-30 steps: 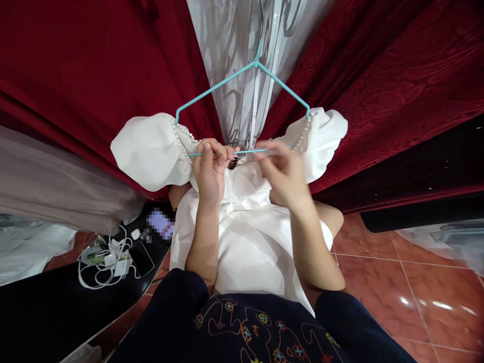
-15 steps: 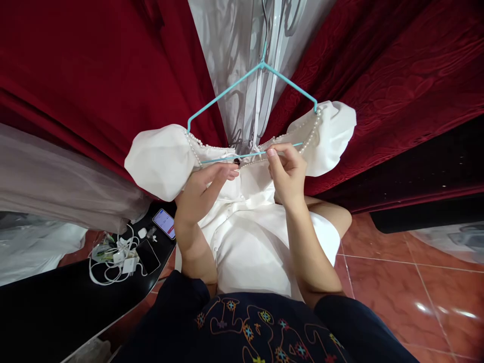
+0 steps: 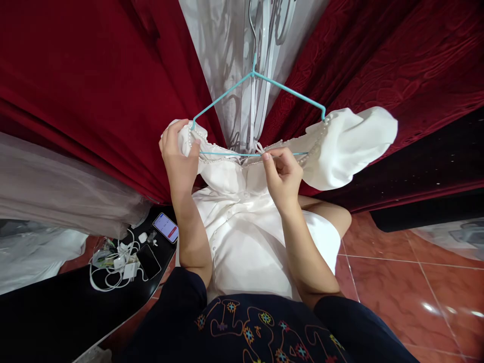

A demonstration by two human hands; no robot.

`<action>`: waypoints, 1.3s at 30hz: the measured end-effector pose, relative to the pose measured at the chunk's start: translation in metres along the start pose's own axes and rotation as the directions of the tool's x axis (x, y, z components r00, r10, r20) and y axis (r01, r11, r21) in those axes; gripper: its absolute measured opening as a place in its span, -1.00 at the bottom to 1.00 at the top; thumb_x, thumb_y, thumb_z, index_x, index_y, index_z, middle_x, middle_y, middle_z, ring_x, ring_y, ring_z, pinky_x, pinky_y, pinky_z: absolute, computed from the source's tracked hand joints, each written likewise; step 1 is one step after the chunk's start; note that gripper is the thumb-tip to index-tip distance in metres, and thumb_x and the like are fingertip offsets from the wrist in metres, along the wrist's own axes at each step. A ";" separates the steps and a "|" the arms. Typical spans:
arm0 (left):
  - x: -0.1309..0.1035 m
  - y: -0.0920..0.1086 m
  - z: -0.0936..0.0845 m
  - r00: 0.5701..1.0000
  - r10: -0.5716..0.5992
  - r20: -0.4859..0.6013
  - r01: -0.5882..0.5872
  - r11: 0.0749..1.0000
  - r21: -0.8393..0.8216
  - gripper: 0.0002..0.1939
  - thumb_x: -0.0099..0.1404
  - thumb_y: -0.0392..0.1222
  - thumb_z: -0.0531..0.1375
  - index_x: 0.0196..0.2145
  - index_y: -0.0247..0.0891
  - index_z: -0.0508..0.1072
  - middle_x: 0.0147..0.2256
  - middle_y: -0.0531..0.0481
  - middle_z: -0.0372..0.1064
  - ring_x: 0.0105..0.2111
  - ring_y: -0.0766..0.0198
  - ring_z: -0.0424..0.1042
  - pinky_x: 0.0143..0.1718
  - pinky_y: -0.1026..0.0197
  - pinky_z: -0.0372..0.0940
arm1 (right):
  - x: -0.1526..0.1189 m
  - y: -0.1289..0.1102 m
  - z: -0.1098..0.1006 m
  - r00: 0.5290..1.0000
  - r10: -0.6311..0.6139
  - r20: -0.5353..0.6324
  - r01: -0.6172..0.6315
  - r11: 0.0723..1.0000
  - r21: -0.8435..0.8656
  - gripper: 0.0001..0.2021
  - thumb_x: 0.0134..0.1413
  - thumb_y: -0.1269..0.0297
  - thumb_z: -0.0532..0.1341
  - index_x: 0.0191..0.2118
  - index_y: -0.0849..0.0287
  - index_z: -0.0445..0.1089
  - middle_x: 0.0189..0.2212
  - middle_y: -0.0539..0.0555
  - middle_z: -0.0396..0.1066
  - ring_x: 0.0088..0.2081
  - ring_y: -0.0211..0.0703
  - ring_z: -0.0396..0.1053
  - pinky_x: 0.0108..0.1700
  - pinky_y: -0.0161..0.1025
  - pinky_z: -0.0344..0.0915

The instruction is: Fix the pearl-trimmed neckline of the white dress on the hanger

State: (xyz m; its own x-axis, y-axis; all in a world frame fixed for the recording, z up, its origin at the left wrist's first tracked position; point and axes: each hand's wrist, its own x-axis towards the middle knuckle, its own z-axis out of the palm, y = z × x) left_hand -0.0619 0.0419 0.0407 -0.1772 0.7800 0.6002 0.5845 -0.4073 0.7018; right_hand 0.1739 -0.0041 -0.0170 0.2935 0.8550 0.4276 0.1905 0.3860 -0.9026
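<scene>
A white dress with puffed sleeves and a pearl-trimmed neckline hangs on a light-blue hanger and spreads over my lap. My left hand is closed around the sleeve top on the left, by the hanger's corner, its thumb on the pearl edge. At the middle of the neckline my right hand pinches a thin white ribbon loop, right against the hanger's lower bar. Whether those fingers also grip the bar, I cannot tell. The right puffed sleeve hangs free.
On the left, a black bench holds a lit phone, a dark phone and tangled white cables. Red curtains flank more white hangers behind the dress. Red tiles cover the floor.
My left hand has moved up and left from the neckline onto the left sleeve top, squeezing it. The dress and hanger have shifted and levelled. A white loop now shows at my right fingertips.
</scene>
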 end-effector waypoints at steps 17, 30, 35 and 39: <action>-0.047 -0.030 -0.003 0.896 -0.290 0.336 0.430 0.756 -0.494 -0.64 0.30 0.07 0.44 -0.06 -0.17 0.63 -0.25 -0.01 0.64 -0.26 0.22 0.61 -0.16 0.19 0.48 | 0.007 0.006 0.001 0.996 -0.011 0.088 0.018 0.997 -0.079 -0.62 0.39 -0.15 0.23 -0.18 0.09 0.46 -0.55 -0.13 0.13 -0.52 -0.38 0.02 -0.38 -0.27 -0.02; -0.052 0.034 0.031 0.952 -0.091 0.294 0.286 0.608 -0.741 -0.43 0.32 0.49 0.26 -0.27 -0.12 0.49 -0.09 -0.16 0.66 0.10 -0.09 0.64 0.30 -0.20 0.41 | 0.016 -0.003 0.003 0.994 -0.030 0.103 0.041 0.994 -0.103 -0.64 0.37 -0.10 0.27 -0.21 0.12 0.50 -0.44 -0.05 0.31 -0.41 -0.34 0.21 -0.31 -0.26 0.16; -0.054 0.024 0.056 0.971 -0.235 0.045 0.188 0.631 -0.753 -0.64 0.44 0.26 0.22 -0.21 -0.08 0.38 -0.22 -0.02 0.59 -0.01 0.03 0.64 0.22 -0.09 0.45 | 0.012 0.001 0.004 0.936 -0.211 -0.282 0.140 0.958 -0.250 -0.54 0.27 -0.11 0.34 0.12 0.07 0.49 -0.19 0.07 0.45 -0.23 -0.18 0.40 -0.12 -0.12 0.40; -0.056 0.019 0.066 0.968 -0.251 0.025 0.189 0.653 -0.733 -0.79 0.47 0.07 0.17 -0.17 -0.09 0.35 -0.22 0.00 0.57 -0.04 0.09 0.63 0.20 -0.03 0.45 | 0.031 0.011 -0.019 0.856 -0.359 -0.373 0.167 0.873 -0.458 -0.31 0.08 -0.10 0.48 0.26 0.08 0.41 0.18 0.22 0.41 0.28 0.15 0.33 0.30 0.19 0.31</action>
State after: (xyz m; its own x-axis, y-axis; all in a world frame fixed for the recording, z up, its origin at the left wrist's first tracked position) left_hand 0.0114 0.0220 -0.0048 -0.2985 0.8690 0.3946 -0.2322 -0.4672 0.8531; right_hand 0.2029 0.0200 -0.0123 0.5319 0.4636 0.7086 0.6445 0.3211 -0.6939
